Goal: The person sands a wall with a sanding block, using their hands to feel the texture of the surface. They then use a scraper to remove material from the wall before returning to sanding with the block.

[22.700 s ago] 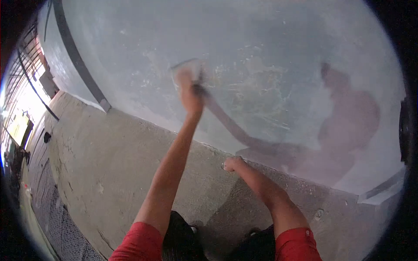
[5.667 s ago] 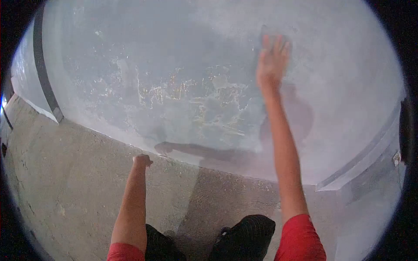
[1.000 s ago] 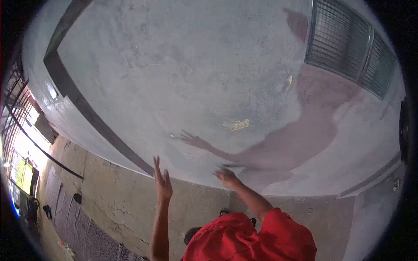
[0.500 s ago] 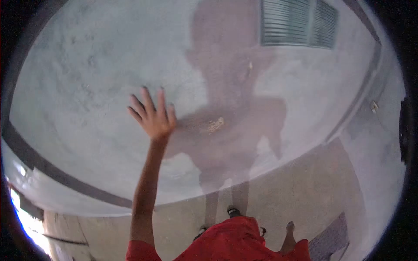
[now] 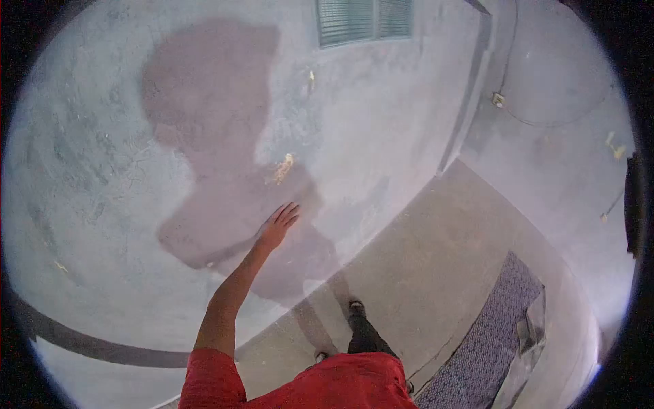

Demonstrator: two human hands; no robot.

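Note:
My left hand (image 5: 278, 228) reaches forward against the grey-blue wall (image 5: 381, 116), fingers stretched out and nothing held. It overlaps the large dark shadow (image 5: 211, 123) of a person cast on that wall. Just above the fingertips, a yellowish chipped patch (image 5: 283, 168) marks the surface. A second small pale patch (image 5: 311, 82) lies higher up. My right hand is out of view.
A louvred window (image 5: 366, 20) is set high in the wall. On the adjoining right wall hangs a wired socket (image 5: 499, 100). A patterned mat (image 5: 484, 341) lies on the concrete floor (image 5: 409, 273), right of my feet.
The view has turned to the right. My left hand has gone from spread fingers to fingers closer together, now below the chipped patch. My right hand has left the view.

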